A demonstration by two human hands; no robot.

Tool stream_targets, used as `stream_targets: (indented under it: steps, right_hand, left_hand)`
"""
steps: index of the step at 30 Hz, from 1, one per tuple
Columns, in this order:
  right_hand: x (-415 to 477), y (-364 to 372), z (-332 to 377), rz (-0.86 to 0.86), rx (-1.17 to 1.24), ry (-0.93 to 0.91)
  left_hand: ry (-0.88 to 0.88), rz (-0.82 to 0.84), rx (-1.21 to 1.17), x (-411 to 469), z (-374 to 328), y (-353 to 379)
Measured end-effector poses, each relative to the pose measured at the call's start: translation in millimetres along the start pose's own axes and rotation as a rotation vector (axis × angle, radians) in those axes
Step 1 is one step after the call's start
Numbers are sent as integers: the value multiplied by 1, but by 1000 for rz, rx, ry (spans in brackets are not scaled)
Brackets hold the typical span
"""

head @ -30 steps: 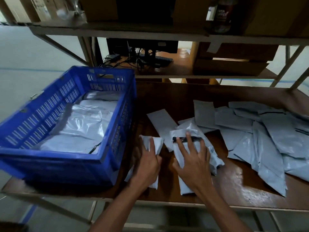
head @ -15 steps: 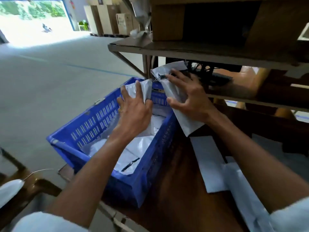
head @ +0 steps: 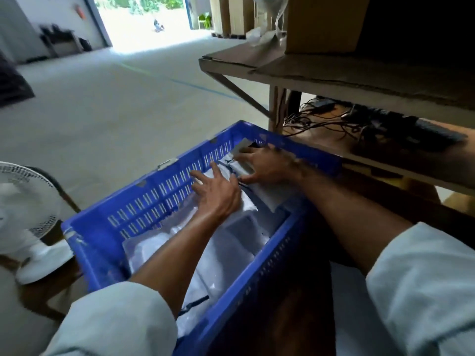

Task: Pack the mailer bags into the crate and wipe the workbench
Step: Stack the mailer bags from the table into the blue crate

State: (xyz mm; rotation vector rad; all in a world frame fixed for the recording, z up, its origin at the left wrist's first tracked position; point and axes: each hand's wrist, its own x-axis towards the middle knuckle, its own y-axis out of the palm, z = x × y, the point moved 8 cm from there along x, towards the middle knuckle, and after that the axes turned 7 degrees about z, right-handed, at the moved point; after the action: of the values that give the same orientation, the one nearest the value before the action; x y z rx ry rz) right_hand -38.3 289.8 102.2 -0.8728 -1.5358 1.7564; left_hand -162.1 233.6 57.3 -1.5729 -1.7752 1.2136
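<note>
Workbench (head: 295,299) right of both hands; blue crate (head: 144,217) around them, bags (head: 226,253) heaped beneath. Left hand (head: 218,194) presses flat on one bag, fingers spread; right hand (head: 267,165), just beyond, lies spread on another.

One blue crate (head: 154,201), two hands (head: 218,199) (head: 267,167), one white fan (head: 23,201), one cardboard box (head: 321,24), several mailer bags (head: 223,253)

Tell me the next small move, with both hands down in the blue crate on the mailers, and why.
Probably release and lift both hands out. The left hand presses flat, fingers spread, on a mailer bag lying inside the blue crate; the right hand lies on a second bag at the far end, within the walls. Both look delivered, so nothing more seems needed here.
</note>
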Motion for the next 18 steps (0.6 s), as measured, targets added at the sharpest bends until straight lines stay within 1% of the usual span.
stream_targets:
  steps: [1,3,4,5,6,7,8,9,10,11,12,13,14,15,17,18]
  right_hand:
    - [1,10,-2,94,-83,-38]
    - [1,31,-3,195,-174,-192]
    - [4,41,-7,225,-173,-209]
    - [7,50,-11,301,-162,-200]
    - [9,59,-22,373,-76,-167]
    - [3,60,-27,368,-25,-112]
    - [-10,45,-24,359,-26,-3]
    - [-18,34,-19,304,-59,-21]
    - [-42,15,-17,175,88,47]
    - [-49,9,-25,67,64,94]
    - [-49,9,-41,47,-32,168]
    - [-57,14,-53,-16,-53,210]
    - [-61,14,-50,-3,89,217]
    - [-60,3,-44,-20,135,183]
    - [-79,-21,-47,-193,312,230]
    - [-106,-43,-34,-287,380,267]
  left_hand:
    - [40,36,64,10,-2,12]
    - [59,144,155,17,-1,36]
    - [39,177,162,13,0,36]
    - [49,193,231,20,4,42]
    - [51,215,254,21,5,43]
    - [80,214,277,23,5,44]
    - [107,212,296,20,1,43]
    - [150,197,304,22,-1,46]
    - [189,188,316,19,-5,46]
    - [216,194,322,15,-9,46]
    - [208,216,317,8,-13,43]
    - [216,230,328,5,-15,40]
    - [205,236,380,-5,-19,31]
    - [202,221,448,-6,-20,25]
    - [211,122,564,-15,-25,1]
    - [252,54,564,-25,-32,-12]
